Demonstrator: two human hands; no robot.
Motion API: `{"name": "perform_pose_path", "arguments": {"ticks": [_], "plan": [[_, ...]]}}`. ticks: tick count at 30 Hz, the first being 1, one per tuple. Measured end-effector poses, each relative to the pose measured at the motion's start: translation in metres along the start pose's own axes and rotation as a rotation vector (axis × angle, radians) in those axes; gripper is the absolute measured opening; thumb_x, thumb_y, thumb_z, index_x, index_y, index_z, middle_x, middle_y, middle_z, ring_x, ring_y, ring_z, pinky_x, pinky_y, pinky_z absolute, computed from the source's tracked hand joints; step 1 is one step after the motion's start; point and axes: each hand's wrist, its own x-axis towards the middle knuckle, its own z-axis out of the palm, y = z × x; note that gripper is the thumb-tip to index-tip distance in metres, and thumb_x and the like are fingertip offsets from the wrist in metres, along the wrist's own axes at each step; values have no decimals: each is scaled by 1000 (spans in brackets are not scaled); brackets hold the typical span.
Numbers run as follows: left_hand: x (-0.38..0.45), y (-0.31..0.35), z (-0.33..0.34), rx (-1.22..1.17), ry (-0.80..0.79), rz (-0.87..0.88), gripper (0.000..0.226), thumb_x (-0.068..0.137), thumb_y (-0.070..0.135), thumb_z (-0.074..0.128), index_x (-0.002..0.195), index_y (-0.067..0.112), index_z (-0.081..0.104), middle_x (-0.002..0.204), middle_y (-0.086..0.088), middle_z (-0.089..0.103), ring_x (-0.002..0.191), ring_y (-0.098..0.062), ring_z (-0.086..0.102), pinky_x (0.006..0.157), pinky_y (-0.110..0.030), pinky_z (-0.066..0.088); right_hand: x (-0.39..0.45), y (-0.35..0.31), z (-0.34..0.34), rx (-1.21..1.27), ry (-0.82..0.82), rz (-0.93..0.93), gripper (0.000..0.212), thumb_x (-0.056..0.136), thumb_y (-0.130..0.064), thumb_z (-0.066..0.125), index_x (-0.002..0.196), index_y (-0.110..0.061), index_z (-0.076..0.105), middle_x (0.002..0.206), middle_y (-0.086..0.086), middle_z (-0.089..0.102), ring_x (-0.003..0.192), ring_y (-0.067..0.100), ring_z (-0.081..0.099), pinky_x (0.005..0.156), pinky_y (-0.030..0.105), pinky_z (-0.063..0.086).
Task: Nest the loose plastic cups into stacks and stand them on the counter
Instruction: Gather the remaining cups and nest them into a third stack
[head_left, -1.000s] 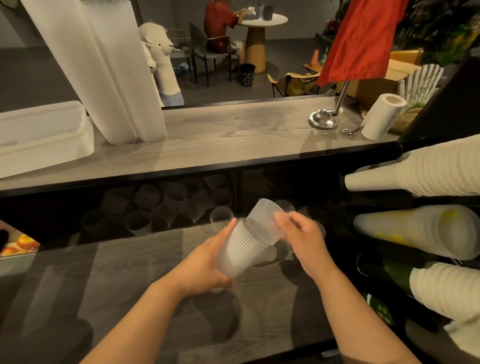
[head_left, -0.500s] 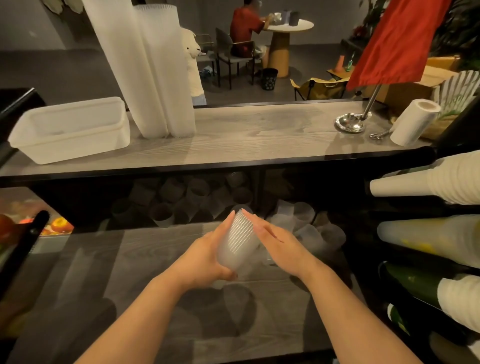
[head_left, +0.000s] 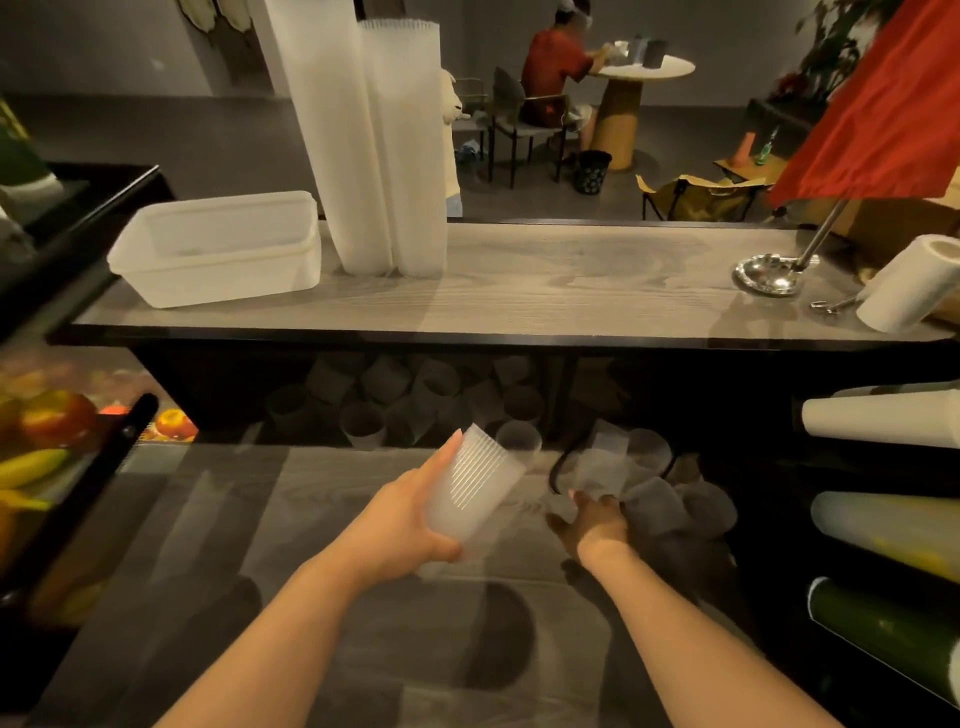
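Counter (head_left: 311, 519) below; left hand (head_left: 410, 525) grips tilted cup stack (head_left: 470, 486); right hand (head_left: 592, 525) reaches forward.

The left hand (head_left: 410, 525) grips a short nested stack of ribbed cups (head_left: 472, 486), tilted with its mouth toward one o'clock above the lower tabletop (head_left: 311, 519). At three o'clock from it the right hand (head_left: 592, 525) reaches among loose cups (head_left: 670, 506) lying on their sides; whether it grasps one is unclear. On the upper counter (head_left: 545, 291) at twelve o'clock stand two tall cup stacks (head_left: 384, 145), with a plastic tub (head_left: 218, 249) just beside them at nine o'clock.
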Motion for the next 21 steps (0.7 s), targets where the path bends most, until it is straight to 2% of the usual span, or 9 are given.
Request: {"name": "perform_pose_path", "arguments": {"ticks": [4, 9, 12, 14, 16, 18, 21], "plan": [[2, 3, 2, -23, -21, -22, 121, 70, 23, 81, 133, 81, -5, 123, 17, 45, 100, -12, 56, 71, -25, 58, 1, -3, 4, -2, 54, 21, 54, 102, -44, 38, 148, -17, 34, 142, 11, 48, 132, 27, 43, 105, 31, 36], [6, 5, 1, 3, -38, -39, 122, 71, 26, 82, 142, 73, -5, 129, 17, 42, 104, -11, 53, 77, -29, 60, 4, 3, 2, 470, 72, 98, 36, 97, -16, 48, 132, -12, 58, 132, 15, 58, 123, 30, 53, 99, 31, 40], [9, 6, 0, -11, -50, -44, 123, 71, 23, 83, 141, 74, -4, 131, 19, 41, 105, -10, 53, 76, -28, 61, 1, 13, -11, 679, 123, 177, 27, 98, -15, 49, 120, -8, 64, 109, 14, 66, 106, 31, 59, 85, 34, 44], [11, 8, 0, -17, -60, -42, 123, 71, 21, 82, 142, 73, -4, 136, 20, 39, 107, -11, 53, 75, -30, 61, -2, 18, -24, 815, 165, 227, 27, 101, -22, 47, 119, -9, 63, 106, 13, 65, 101, 31, 59, 81, 33, 45], [12, 10, 2, -9, -77, -33, 123, 70, 20, 81, 143, 72, -3, 139, 21, 37, 109, -11, 52, 76, -34, 62, -4, 21, -36, 1049, 168, 159, 29, 102, -25, 47, 124, -14, 62, 115, 12, 65, 105, 29, 61, 88, 40, 52], [12, 12, 3, 2, -91, -24, 123, 70, 20, 81, 144, 72, -3, 140, 22, 36, 110, -11, 51, 77, -38, 62, -8, 18, -51, 1386, 107, 75, 20, 101, -20, 52, 116, -18, 64, 113, 11, 66, 102, 29, 64, 80, 41, 57], [14, 18, 5, -2, -115, 1, 122, 69, 19, 80, 144, 72, -1, 143, 24, 34, 112, -8, 50, 79, -38, 61, -18, 14, -74, 1541, 4, -109, 21, 99, -8, 53, 111, -16, 68, 109, 12, 71, 100, 30, 68, 81, 44, 59]]}}
